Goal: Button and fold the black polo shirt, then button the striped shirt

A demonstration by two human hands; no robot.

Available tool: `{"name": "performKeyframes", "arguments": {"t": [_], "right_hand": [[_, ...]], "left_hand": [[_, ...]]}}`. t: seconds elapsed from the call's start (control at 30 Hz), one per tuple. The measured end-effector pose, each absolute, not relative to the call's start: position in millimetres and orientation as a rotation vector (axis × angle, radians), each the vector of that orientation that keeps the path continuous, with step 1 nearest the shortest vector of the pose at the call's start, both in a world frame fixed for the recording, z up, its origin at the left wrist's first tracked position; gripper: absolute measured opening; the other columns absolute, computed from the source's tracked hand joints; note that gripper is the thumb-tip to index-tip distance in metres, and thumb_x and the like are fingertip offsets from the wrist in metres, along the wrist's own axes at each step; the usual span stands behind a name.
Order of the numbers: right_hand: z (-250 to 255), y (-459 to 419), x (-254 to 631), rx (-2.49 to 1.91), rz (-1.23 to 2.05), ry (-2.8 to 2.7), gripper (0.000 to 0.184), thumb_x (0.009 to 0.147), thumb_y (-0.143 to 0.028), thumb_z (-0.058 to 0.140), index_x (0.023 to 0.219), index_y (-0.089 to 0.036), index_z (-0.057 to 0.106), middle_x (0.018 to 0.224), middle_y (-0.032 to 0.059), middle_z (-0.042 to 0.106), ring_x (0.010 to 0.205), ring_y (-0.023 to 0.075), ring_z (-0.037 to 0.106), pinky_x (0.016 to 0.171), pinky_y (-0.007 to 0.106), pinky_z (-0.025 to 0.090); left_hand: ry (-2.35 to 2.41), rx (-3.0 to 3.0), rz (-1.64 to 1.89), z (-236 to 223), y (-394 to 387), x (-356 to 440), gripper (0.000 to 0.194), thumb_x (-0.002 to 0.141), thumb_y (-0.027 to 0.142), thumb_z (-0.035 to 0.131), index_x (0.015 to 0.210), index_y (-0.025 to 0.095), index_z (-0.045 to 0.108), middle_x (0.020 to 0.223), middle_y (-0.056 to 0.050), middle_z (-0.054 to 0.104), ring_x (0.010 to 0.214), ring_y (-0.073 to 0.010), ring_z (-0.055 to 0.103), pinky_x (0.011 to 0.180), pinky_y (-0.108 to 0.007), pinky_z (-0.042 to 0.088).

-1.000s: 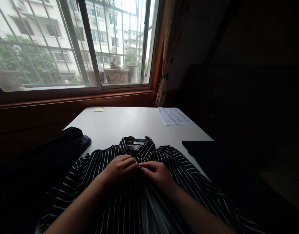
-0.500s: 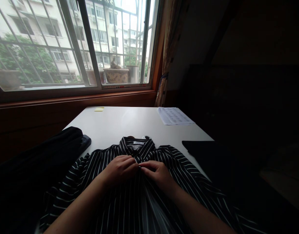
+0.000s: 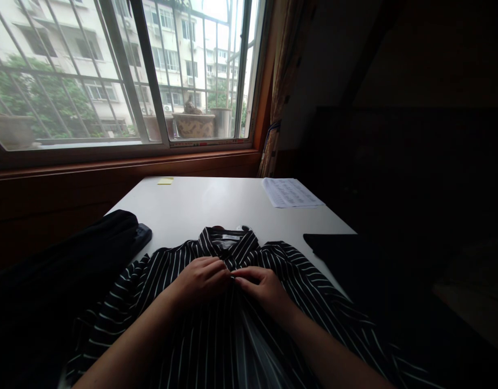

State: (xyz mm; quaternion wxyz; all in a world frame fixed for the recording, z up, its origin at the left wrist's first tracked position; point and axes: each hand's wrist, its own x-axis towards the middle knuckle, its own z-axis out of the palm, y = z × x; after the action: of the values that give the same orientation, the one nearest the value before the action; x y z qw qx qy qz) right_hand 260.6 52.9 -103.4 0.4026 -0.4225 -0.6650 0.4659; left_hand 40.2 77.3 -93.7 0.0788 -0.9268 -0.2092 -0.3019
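Note:
A black shirt with white stripes (image 3: 176, 270) lies spread front side up, its collar (image 3: 208, 243) pointing away from me. Its front hangs apart below my hands. My left hand (image 3: 206, 278) is closed on the front edge just under the collar, knuckles up, with the fingertips hidden. From the other side my right hand (image 3: 265, 289) pinches the same front edge between thumb and forefinger. The fingertips of both hands almost meet there. Any button between them is too small or too covered to make out.
Under the shirt is a white table (image 3: 232, 200). Dark clothing (image 3: 114, 232) lies at the left edge, and a dark cloth (image 3: 333, 243) at the right. Printed papers (image 3: 291, 193) and a yellow sticky note (image 3: 165, 181) are at the far side, below a barred window (image 3: 192, 70).

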Motion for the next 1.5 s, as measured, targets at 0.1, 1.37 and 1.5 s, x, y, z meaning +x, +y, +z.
{"name": "performKeyframes", "arguments": {"t": [0.1,1.37,1.5], "right_hand": [[-104,53,261,-1.059,1.187,-1.669,0.02,0.085,-0.033,0.072,0.102,-0.024,0.078,0.102,0.0036,0.077,0.099,0.0245,0.071,0.091,0.036,0.053],[-103,53,260,-1.058,1.117,-1.748,0.02,0.085,-0.031,0.071,0.103,-0.026,0.078,0.101,0.0032,0.077,0.098,0.0233,0.071,0.09,0.035,0.053],[-103,53,260,-1.044,1.134,-1.739,0.021,0.085,-0.031,0.07,0.104,-0.026,0.077,0.102,0.0033,0.077,0.098,0.0238,0.07,0.091,0.037,0.053]], "left_hand": [[-0.645,-2.804,-0.908,-95,78,41,0.008,0.097,0.019,0.051,0.092,0.017,0.058,0.085,-0.002,0.063,0.072,-0.0142,0.055,0.068,-0.03,0.05],[-0.696,-2.886,-0.909,-102,82,35,0.009,0.097,0.023,0.054,0.099,0.018,0.062,0.093,-0.003,0.068,0.08,-0.0149,0.063,0.07,-0.028,0.053],[-0.686,-2.855,-0.884,-99,81,36,0.013,0.098,0.024,0.05,0.099,0.019,0.062,0.09,-0.003,0.068,0.076,-0.014,0.062,0.067,-0.027,0.052]]}}
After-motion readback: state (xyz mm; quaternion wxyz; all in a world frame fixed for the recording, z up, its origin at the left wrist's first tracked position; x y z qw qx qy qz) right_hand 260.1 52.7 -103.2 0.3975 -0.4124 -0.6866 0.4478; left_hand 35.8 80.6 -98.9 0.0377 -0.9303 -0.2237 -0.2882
